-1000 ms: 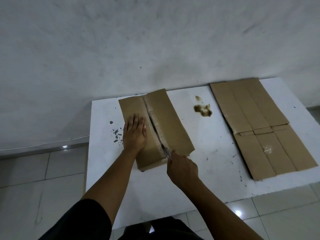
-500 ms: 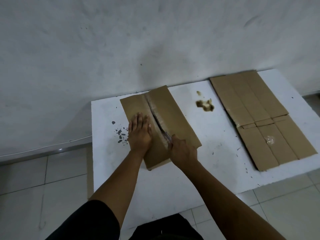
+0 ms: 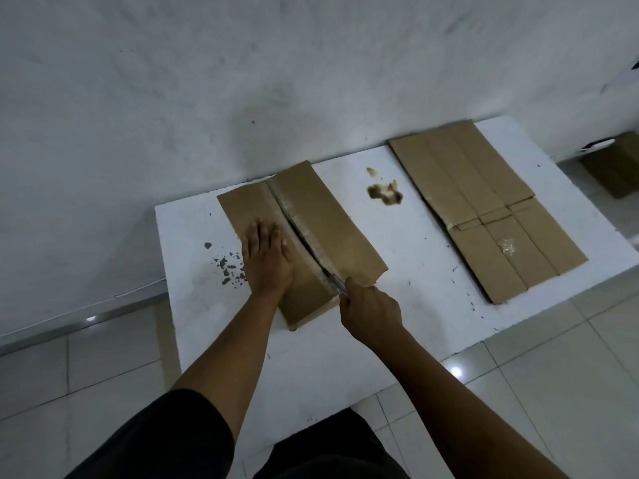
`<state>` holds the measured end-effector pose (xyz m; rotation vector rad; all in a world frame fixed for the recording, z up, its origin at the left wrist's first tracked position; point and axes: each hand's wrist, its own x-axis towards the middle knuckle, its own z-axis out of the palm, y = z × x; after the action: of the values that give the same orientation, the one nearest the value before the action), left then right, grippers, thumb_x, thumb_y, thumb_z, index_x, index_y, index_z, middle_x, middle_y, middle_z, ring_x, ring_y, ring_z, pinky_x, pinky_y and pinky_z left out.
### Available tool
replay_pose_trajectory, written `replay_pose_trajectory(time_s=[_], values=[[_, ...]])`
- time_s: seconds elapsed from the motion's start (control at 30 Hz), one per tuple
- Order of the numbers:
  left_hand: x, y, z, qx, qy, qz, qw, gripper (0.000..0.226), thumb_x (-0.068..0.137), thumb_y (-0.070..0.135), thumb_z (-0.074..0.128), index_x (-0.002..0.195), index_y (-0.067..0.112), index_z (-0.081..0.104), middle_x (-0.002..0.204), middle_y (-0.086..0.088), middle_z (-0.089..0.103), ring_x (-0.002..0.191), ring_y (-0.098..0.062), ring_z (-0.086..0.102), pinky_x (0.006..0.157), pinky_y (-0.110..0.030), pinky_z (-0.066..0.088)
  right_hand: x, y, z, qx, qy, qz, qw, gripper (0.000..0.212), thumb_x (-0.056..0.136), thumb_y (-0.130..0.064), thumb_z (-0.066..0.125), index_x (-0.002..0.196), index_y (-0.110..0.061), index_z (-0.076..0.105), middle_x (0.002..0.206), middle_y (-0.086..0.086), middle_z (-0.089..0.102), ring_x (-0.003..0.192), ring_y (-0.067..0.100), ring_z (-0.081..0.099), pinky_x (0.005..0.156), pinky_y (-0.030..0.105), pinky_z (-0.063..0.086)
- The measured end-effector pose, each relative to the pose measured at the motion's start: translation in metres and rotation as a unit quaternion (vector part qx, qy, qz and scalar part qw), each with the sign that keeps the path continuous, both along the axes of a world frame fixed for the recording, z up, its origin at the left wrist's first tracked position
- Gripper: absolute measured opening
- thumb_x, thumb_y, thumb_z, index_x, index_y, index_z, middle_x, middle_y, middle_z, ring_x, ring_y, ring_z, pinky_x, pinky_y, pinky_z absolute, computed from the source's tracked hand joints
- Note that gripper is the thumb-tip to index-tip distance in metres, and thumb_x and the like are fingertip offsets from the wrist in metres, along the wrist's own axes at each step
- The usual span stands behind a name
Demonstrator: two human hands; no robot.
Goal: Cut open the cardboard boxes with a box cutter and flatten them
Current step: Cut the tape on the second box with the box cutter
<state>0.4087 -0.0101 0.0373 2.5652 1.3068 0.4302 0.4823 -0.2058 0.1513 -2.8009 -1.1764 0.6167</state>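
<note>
A brown cardboard box (image 3: 325, 216) lies on the white table (image 3: 425, 271), its taped centre seam split open along most of its length. My left hand (image 3: 266, 257) presses flat on the left flap, fingers spread. My right hand (image 3: 370, 309) is closed around a box cutter (image 3: 333, 280), whose blade sits in the seam near the box's near end. A flattened cardboard box (image 3: 484, 205) lies spread out on the right side of the table.
A brown stain or scrap (image 3: 385, 193) sits on the table between the two cardboards. Dark specks (image 3: 228, 266) dot the table left of my left hand. Another brown box (image 3: 619, 167) stands on the tiled floor at far right. A white wall rises behind the table.
My right hand has drawn the cutter back toward me along the seam, reaching the near end of the box. My left hand stays pressed on the left flap.
</note>
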Motion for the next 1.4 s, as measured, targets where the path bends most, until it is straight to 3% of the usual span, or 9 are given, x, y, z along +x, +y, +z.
replay_pose_trajectory(time_s=[0.43, 0.67, 0.77, 0.83, 0.9, 1.03, 1.2, 1.3, 1.4], values=[[0.000, 0.004, 0.013, -0.074, 0.075, -0.020, 0.994, 0.057, 0.105, 0.040, 0.029, 0.157, 0.018, 0.025, 0.165, -0.012, 0.011, 0.153, -0.028, -0.001, 0.123, -0.047, 0.000, -0.015, -0.042, 0.010, -0.002, 0.011, -0.044, 0.999, 0.027, 0.105, -0.035, 0.037, 0.119, -0.018, 0.052, 0.064, -0.010, 0.042, 0.050, 0.005, 0.040, 0.045, 0.020, 0.024], [0.000, 0.004, 0.037, -0.156, 0.151, -0.043, 0.975, 0.114, 0.075, 0.091, 0.033, 0.159, 0.022, 0.001, 0.165, -0.013, -0.011, 0.151, -0.029, -0.016, 0.120, -0.047, -0.009, -0.017, -0.050, 0.008, 0.010, 0.020, -0.043, 0.999, 0.028, 0.106, -0.035, 0.038, 0.123, -0.018, 0.052, 0.064, -0.010, 0.040, 0.049, 0.005, 0.039, 0.045, 0.020, 0.024], [0.001, 0.003, 0.037, -0.130, 0.149, -0.053, 0.979, 0.103, 0.073, 0.092, 0.038, 0.155, 0.031, 0.023, 0.165, -0.014, 0.006, 0.152, -0.034, -0.001, 0.119, -0.052, 0.005, -0.014, -0.052, 0.005, 0.019, 0.028, -0.044, 0.998, 0.028, 0.105, -0.034, 0.038, 0.123, -0.018, 0.052, 0.065, -0.009, 0.043, 0.049, 0.006, 0.041, 0.045, 0.021, 0.026], [0.001, -0.006, 0.039, -0.059, 0.128, -0.129, 0.982, 0.075, 0.077, 0.086, 0.036, 0.132, 0.037, 0.052, 0.153, -0.009, 0.037, 0.144, -0.036, 0.027, 0.113, -0.053, 0.024, -0.012, -0.053, 0.001, 0.029, 0.036, -0.045, 0.998, 0.028, 0.105, -0.035, 0.038, 0.123, -0.019, 0.052, 0.067, -0.008, 0.047, 0.051, 0.008, 0.045, 0.047, 0.020, 0.030], [0.003, -0.022, 0.043, -0.021, 0.117, -0.214, 0.969, 0.066, 0.078, 0.079, 0.034, 0.114, 0.033, 0.064, 0.140, -0.001, 0.051, 0.131, -0.027, 0.045, 0.109, -0.050, 0.031, -0.008, -0.053, -0.002, 0.033, 0.048, -0.048, 0.997, 0.028, 0.105, -0.035, 0.039, 0.123, -0.019, 0.053, 0.066, -0.009, 0.047, 0.051, 0.008, 0.046, 0.047, 0.019, 0.030], [0.002, -0.044, 0.055, -0.008, 0.141, -0.282, 0.949, 0.073, 0.076, 0.085, 0.031, 0.116, 0.033, 0.065, 0.137, 0.005, 0.053, 0.126, -0.018, 0.049, 0.111, -0.044, 0.024, 0.000, -0.055, -0.005, 0.040, 0.059, -0.046, 0.996, 0.028, 0.105, -0.036, 0.040, 0.122, -0.019, 0.054, 0.064, -0.011, 0.044, 0.050, 0.005, 0.043, 0.047, 0.019, 0.029], [-0.007, -0.035, 0.060, -0.054, 0.225, -0.345, 0.910, 0.116, 0.055, 0.102, 0.027, 0.145, 0.029, 0.042, 0.158, 0.001, 0.032, 0.147, -0.023, 0.025, 0.120, -0.044, 0.012, 0.005, -0.056, -0.009, 0.047, 0.070, -0.050, 0.995, 0.028, 0.103, -0.040, 0.040, 0.116, -0.021, 0.056, 0.070, -0.007, 0.054, 0.061, 0.015, 0.061, 0.062, 0.027, 0.055], [-0.008, -0.035, 0.054, -0.035, 0.233, -0.355, 0.905, 0.108, 0.065, 0.096, 0.039, 0.146, 0.025, 0.040, 0.158, -0.004, 0.031, 0.148, -0.027, 0.023, 0.120, -0.045, 0.013, 0.005, -0.056, -0.012, 0.052, 0.058, -0.042, 0.996, 0.028, 0.104, -0.040, 0.039, 0.115, -0.020, 0.055, 0.067, -0.008, 0.052, 0.058, 0.013, 0.058, 0.061, 0.026, 0.053], [-0.004, -0.036, 0.053, 0.055, 0.204, -0.384, 0.899, 0.091, 0.068, 0.087, 0.047, 0.132, 0.022, 0.057, 0.140, -0.006, 0.054, 0.130, -0.030, 0.048, 0.110, -0.048, 0.030, 0.004, -0.058, -0.016, 0.057, 0.054, -0.035, 0.996, 0.028, 0.104, -0.040, 0.038, 0.116, -0.020, 0.054, 0.064, -0.009, 0.047, 0.052, 0.009, 0.049, 0.058, 0.024, 0.048]])
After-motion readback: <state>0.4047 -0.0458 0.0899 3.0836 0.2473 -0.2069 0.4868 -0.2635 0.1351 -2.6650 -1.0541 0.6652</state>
